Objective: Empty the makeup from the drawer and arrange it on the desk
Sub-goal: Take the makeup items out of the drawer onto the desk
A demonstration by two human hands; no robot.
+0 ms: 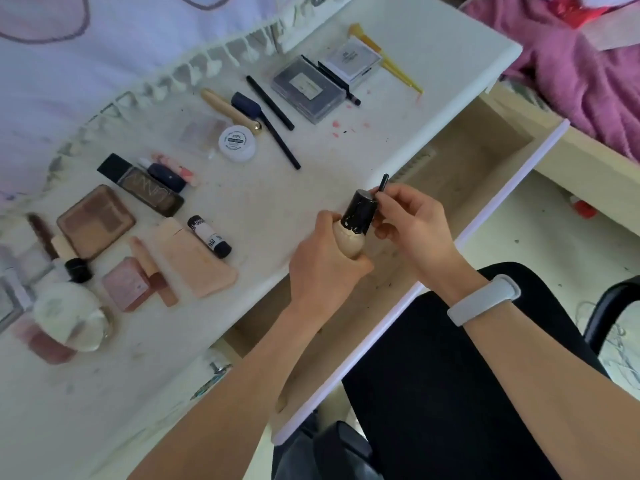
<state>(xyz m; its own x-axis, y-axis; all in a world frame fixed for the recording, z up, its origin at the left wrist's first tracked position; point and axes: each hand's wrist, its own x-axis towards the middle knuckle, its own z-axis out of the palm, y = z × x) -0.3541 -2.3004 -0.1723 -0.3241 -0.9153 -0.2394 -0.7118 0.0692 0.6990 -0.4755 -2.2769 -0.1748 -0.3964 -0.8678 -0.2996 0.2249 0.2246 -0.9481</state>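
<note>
My left hand (322,258) grips a beige foundation bottle (352,241) with a black cap over the desk's front edge. My right hand (412,223) pinches a thin black stick (383,183) beside the cap. The open drawer (478,157) below looks empty where it shows. Makeup lies in rows on the white desk (259,199): a brown palette (95,221), a dark NARS bottle (145,188), a peach tube (194,259), a white jar (237,143), black pencils (273,112) and grey compacts (308,88).
A round glass bottle (69,317) and pink blush boxes (126,284) sit at the desk's left. A yellow brush (391,62) lies at the far right corner. A pink blanket (571,64) lies beyond the drawer. A black chair arm (609,306) stands on my right.
</note>
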